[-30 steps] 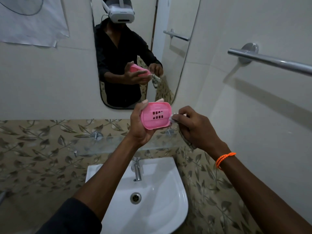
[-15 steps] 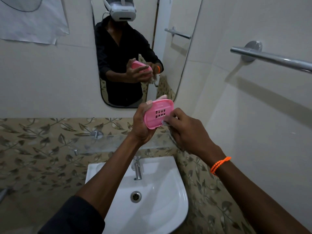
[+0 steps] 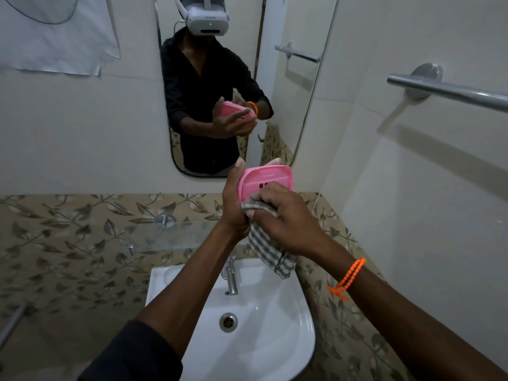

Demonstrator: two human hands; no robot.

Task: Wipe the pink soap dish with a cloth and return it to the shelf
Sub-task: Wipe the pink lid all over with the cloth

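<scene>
The right hand (image 3: 286,221), nearer the camera, presses a bunched striped cloth (image 3: 270,250) against the lower edge of the pink soap dish (image 3: 265,182). The left hand (image 3: 233,202) clamps the dish from its left side, tilted up on edge, long axis roughly crosswise. Behind and below them lies the glass shelf (image 3: 178,235). The right fingertips and the dish's lower face are hidden.

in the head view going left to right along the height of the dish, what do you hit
leaf-pattern tiles → left hand → pink soap dish → right hand pressing the striped cloth under the dish → plain white wall
</scene>
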